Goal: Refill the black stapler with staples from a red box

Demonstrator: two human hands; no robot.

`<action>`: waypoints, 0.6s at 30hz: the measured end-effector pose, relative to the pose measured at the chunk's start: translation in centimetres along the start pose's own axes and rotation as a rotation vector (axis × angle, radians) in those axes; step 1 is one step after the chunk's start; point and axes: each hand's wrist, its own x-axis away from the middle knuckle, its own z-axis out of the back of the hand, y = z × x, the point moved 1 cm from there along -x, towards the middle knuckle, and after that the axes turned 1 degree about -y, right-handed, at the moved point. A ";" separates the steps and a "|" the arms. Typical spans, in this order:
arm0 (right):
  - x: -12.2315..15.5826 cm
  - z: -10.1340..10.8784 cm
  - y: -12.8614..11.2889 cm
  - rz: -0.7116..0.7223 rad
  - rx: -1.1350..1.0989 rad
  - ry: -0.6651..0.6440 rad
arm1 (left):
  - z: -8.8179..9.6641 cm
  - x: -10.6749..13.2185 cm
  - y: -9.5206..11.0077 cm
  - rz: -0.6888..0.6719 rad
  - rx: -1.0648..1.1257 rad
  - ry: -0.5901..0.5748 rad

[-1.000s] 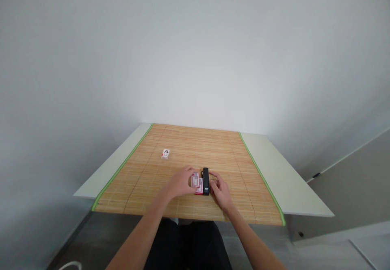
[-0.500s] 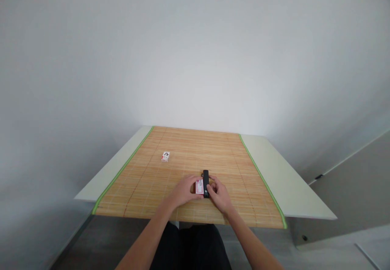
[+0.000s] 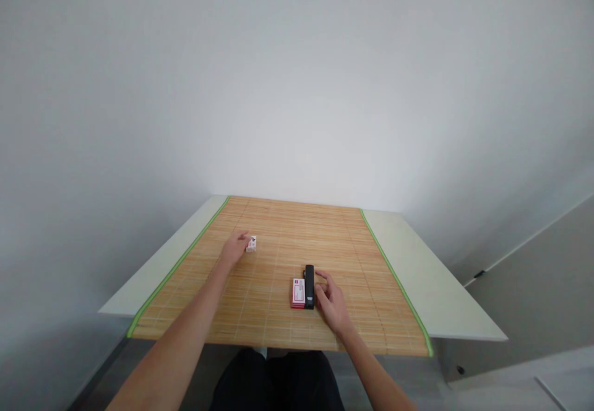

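Note:
My left hand (image 3: pixel 236 247) is stretched out to the far left part of the mat, its fingertips at the left side of a small white box (image 3: pixel 252 244) with dark and red print. Whether they touch it I cannot tell; the fingers look apart. Closer to me, a red and white box (image 3: pixel 298 293) lies flat, its long side against a black stapler (image 3: pixel 309 287). My right hand (image 3: pixel 332 301) rests just right of the stapler with thumb and index finger spread, holding nothing.
A bamboo mat (image 3: pixel 297 225) with green edging covers the middle of a white table (image 3: pixel 408 256). A plain wall (image 3: pixel 297 101) rises behind the table. My dark-clothed legs (image 3: pixel 278 380) are under the front edge.
My left hand has let go of the red and white box and moved left and away from me to the small white box. My right hand has come slightly off the stapler.

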 end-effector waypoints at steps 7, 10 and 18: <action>-0.1 0.1 -0.5 0.026 0.056 -0.020 | -7.7 1.7 1.1 0.013 0.116 -0.335; -0.1 0.1 -0.7 0.035 0.081 -0.026 | -11.2 3.9 1.8 0.016 0.195 -0.427; -0.1 0.0 -0.5 0.049 0.094 -0.031 | -14.4 8.5 2.7 -0.004 0.359 -0.369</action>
